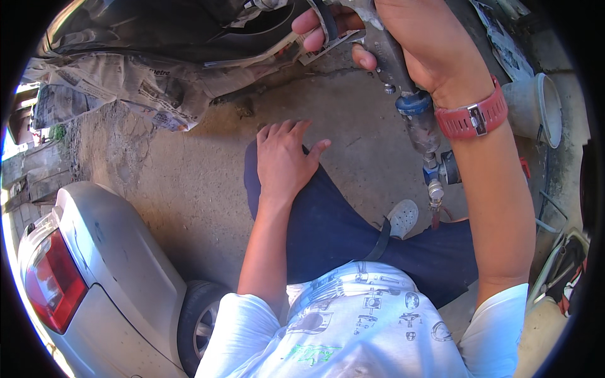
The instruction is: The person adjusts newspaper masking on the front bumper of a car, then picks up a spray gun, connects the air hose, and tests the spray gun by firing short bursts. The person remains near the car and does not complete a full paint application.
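At one o'clock, I am holding the spray gun [392, 60] with the right hand [419, 38], which is wrapping round the grip near the top edge. Its fingertips are showing past a curved dark lever [326, 24]; whether they are pressing it, I cannot tell, and the nozzle end is lying out of sight. The left hand [285, 154], just above centre, is resting palm down on the dark trousers [340, 220] near the knee — fingers slightly apart, holding nothing.

For sound handling, I am judging that the grip needs to sit firmly in the palm, with even finger pressure and a steady wrist. The tool is probably bottom-heavy, given its fittings, so a loose hold could let it twist. The round gauge [450, 167] is sitting close to the forearm — knocking it is a risk.

As to appearance, the handle is showing worn grey metal with dull smears. Below it are following a blue collar [413, 103], a scuffed grey cylinder [423, 132] and metal fittings [435, 189], with a reddish hose [435, 218] at the lower end.

Newspaper [148, 82] is hanging at ten o'clock; a silver car [120, 252] is standing at eight, a pale bucket [526, 112] at two.
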`<state>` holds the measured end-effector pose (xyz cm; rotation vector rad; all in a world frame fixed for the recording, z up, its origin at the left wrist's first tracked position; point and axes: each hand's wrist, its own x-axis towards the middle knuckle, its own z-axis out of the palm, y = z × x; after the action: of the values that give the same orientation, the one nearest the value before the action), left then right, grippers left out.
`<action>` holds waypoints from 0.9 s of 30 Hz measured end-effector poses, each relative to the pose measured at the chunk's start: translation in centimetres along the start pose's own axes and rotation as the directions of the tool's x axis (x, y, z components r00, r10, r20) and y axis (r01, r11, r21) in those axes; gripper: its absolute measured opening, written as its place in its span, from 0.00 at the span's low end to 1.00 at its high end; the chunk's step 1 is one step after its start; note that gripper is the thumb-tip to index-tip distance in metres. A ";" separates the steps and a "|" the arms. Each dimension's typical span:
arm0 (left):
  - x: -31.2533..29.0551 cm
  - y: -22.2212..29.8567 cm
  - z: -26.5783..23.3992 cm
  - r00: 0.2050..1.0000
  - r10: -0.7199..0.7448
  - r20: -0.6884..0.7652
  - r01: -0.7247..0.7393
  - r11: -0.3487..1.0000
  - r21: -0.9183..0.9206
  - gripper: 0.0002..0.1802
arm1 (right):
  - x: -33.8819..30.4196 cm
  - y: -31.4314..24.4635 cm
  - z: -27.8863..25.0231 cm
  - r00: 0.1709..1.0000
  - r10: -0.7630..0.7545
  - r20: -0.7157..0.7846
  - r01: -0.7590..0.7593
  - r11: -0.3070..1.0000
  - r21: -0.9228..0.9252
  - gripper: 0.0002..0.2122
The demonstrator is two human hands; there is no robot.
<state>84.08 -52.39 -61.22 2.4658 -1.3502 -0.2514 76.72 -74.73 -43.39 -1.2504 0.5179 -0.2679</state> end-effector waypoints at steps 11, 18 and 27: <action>-0.3 -0.2 -0.2 1.000 -0.012 -0.003 0.012 1.000 0.005 0.28 | -0.1 2.3 -3.8 0.899 -0.247 -0.363 0.067 0.894 -0.442 0.27; -0.2 0.0 -0.3 1.000 -0.003 -0.010 0.003 1.000 0.012 0.27 | -5.0 8.9 -3.9 0.873 -0.289 -0.393 0.163 0.932 -0.324 0.29; 0.3 0.6 0.1 1.000 0.006 0.004 -0.006 1.000 0.006 0.27 | -6.9 12.6 -1.5 0.992 -0.050 -0.120 0.038 0.994 -0.102 0.28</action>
<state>83.69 -52.97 -61.09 2.4674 -1.3615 -0.2510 68.99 -68.96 -54.14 -1.3494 0.6153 -0.3612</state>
